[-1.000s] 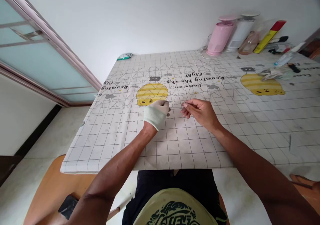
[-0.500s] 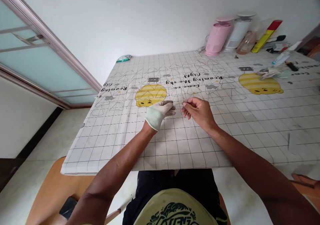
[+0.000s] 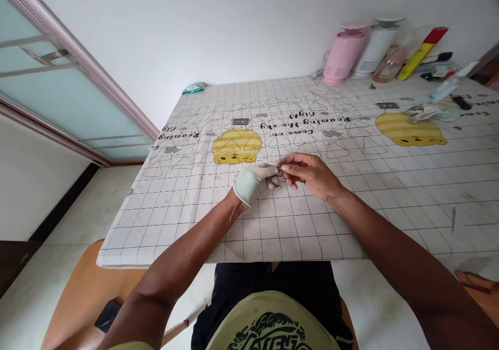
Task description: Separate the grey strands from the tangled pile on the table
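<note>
My left hand (image 3: pixel 255 181) wears a white work glove with a pale green cuff. Its thumb and fingertips are pressed together, touching the fingertips of my bare right hand (image 3: pixel 314 176). A pinch also closes my right hand, with the thumb against the index finger. Whatever lies between the fingertips is too small to make out. Both hands are just above the grid-patterned tablecloth (image 3: pixel 280 225). Thin grey bent lines, like loops of wire, are scattered beyond them, some crossing the printed yellow balloon (image 3: pixel 237 146).
At the back right stand a pink cylinder-shaped device (image 3: pixel 344 56), a white one (image 3: pixel 374 51), a bottle (image 3: pixel 390 64) and a yellow-red box (image 3: pixel 423 54). A crumpled glove (image 3: pixel 429 112) lies in front. A green-white packet (image 3: pixel 194 88) is at the far left corner. A phone-like dark object (image 3: pixel 108 316) rests on the chair.
My hands, apart before, now meet at the fingertips. The left hand has moved right and its fingers have closed to a pinch. The view has shifted slightly.
</note>
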Available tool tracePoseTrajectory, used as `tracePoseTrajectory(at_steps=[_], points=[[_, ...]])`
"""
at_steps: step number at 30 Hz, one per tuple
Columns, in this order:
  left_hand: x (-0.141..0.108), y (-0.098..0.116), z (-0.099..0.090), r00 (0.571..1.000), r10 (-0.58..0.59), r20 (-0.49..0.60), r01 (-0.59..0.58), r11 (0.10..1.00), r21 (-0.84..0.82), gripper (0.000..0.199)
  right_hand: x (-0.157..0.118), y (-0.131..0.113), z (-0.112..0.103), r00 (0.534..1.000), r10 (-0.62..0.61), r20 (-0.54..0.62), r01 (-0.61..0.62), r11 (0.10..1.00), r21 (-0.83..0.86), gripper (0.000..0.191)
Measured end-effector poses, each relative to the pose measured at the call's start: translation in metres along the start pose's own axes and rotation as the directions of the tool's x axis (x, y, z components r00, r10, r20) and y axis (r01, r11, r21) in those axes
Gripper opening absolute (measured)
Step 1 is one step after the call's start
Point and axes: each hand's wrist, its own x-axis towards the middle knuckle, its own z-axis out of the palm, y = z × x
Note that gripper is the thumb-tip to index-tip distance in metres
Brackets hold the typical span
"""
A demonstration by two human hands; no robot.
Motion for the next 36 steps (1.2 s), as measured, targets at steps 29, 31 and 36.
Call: tracePoseTrajectory(at_steps=[29,31,36], points=[[-0.020,0.001,0.010,0.984,-0.170,0.052,0.169,0.985,0.022,0.020,0.002,0.010,-0.004,0.994,-0.075,0.073,0.085,0.986,-0.144,0.023],[-0.018,0.001,0.015,0.990,-0.140,-0.017,0.141,0.987,0.081,0.022,0.003,0.008,-0.005,0.994,-0.090,0.059,0.098,0.981,-0.165,0.024],[-0.015,0.004,0.018,0.993,-0.092,-0.080,0.110,0.958,0.263,0.023,-0.001,0.001,-0.004,0.992,-0.125,0.010,0.123,0.953,-0.276,0.029]])
